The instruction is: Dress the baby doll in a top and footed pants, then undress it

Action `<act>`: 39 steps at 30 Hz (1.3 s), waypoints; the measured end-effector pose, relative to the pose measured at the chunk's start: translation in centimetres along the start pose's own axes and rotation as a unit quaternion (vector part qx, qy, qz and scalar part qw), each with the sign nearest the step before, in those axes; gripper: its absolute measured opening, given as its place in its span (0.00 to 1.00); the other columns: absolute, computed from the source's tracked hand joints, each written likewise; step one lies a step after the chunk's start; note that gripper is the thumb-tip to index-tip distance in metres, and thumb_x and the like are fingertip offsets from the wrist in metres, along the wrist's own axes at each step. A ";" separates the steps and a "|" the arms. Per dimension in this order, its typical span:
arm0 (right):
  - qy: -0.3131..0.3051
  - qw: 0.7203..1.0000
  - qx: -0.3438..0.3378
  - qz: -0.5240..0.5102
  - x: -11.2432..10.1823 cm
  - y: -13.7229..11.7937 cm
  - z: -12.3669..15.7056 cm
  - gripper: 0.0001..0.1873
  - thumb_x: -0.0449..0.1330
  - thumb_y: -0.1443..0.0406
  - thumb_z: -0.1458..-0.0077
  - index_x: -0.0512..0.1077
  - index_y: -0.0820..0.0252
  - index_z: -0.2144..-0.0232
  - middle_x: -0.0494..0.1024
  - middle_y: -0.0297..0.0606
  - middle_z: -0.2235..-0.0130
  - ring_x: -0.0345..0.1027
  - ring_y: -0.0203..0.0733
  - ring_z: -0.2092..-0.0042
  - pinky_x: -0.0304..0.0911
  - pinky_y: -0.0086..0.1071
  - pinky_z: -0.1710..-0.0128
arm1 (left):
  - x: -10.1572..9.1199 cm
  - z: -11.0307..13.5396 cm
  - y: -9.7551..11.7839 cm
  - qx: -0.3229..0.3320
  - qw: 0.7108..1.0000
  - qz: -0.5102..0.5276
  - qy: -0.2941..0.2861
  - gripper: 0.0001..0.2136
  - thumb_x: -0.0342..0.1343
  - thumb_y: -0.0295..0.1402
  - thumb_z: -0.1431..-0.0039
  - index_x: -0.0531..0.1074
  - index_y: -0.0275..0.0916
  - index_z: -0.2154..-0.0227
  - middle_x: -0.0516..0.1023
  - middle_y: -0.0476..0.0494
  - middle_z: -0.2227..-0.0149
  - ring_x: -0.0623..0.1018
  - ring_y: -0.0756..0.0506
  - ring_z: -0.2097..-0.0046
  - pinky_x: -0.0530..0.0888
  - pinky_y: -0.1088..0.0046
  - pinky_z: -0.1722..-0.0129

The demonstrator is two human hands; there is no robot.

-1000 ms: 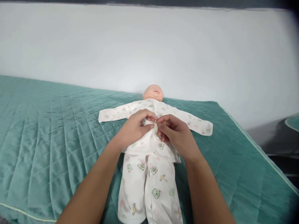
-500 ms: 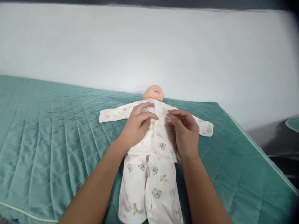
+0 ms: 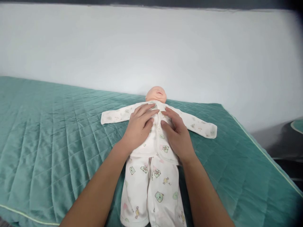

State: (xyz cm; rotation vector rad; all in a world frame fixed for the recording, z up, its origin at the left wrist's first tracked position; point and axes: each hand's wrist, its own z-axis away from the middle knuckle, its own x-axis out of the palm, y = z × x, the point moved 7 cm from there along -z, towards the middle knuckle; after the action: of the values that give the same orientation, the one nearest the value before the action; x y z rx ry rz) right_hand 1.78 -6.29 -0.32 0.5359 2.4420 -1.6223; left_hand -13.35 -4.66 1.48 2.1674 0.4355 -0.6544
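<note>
On the teal quilted cover (image 3: 47,132), the baby doll (image 3: 156,93) lies on its back with its head toward the wall (image 3: 142,47), and your hands rest on its chest. Your left hand (image 3: 139,127) and right hand (image 3: 178,136) are both opened flat, palms down on the printed top (image 3: 155,142). They grip nothing, and the thumbs sit close together over the middle of the top. To smooth the top well, light and even pressure looks best. Stroke outward from the middle so both halves of the front lie flush, and avoid dragging the fabric sideways off the doll. Count one doll, one top with two sleeves (image 3: 115,115) spread wide, one pair of matching trousers (image 3: 151,189), one cover, and two hands, both yours.
</note>
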 end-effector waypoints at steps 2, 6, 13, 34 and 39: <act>0.002 1.000 -0.002 0.001 0.0 -0.1 0.0 0.13 0.60 0.62 0.40 0.73 0.47 0.52 0.67 0.36 0.35 0.57 0.47 0.33 0.53 0.50 0.33 | 0.1 0.0 -0.1 0.000 1.000 -0.016 -0.004 0.19 0.45 0.26 0.33 0.73 0.47 0.45 0.68 0.45 0.36 0.63 0.42 0.34 0.59 0.54 0.33; 0.009 1.000 -0.006 -0.004 0.0 -0.3 0.0 0.10 0.60 0.62 0.40 0.73 0.48 0.55 0.69 0.35 0.37 0.58 0.47 0.34 0.53 0.50 0.33 | 0.3 0.1 -0.3 -0.010 1.000 -0.028 -0.010 0.19 0.45 0.27 0.33 0.72 0.47 0.44 0.68 0.44 0.37 0.63 0.41 0.35 0.60 0.53 0.34; 0.007 1.000 0.009 -0.015 -0.1 -0.2 0.1 0.10 0.60 0.61 0.40 0.78 0.47 0.57 0.68 0.35 0.37 0.58 0.48 0.34 0.60 0.49 0.37 | 0.3 0.1 -0.4 -0.016 1.000 -0.021 -0.015 0.18 0.45 0.28 0.33 0.73 0.48 0.46 0.69 0.45 0.37 0.63 0.42 0.35 0.60 0.53 0.34; 0.003 1.000 -0.012 0.022 0.2 0.6 -0.3 0.19 0.60 0.56 0.39 0.73 0.47 0.46 0.65 0.36 0.34 0.55 0.47 0.32 0.52 0.50 0.32 | 0.2 -1.1 -0.5 0.044 0.998 -0.053 0.013 0.18 0.42 0.34 0.29 0.69 0.46 0.42 0.68 0.45 0.35 0.59 0.42 0.31 0.57 0.55 0.32; -0.039 0.996 -0.053 0.068 1.0 0.7 -2.0 0.23 0.54 0.52 0.35 0.70 0.49 0.41 0.65 0.39 0.34 0.53 0.47 0.31 0.46 0.49 0.30 | 1.2 -2.8 -1.4 0.029 0.998 -0.028 -0.055 0.21 0.40 0.39 0.28 0.63 0.45 0.37 0.67 0.45 0.34 0.57 0.42 0.29 0.57 0.54 0.32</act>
State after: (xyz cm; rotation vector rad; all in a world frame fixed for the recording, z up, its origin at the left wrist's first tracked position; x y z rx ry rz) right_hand 1.26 -3.99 -0.40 0.5962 2.3642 -1.4256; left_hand -12.22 -1.50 1.38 2.1673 0.4236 -0.8221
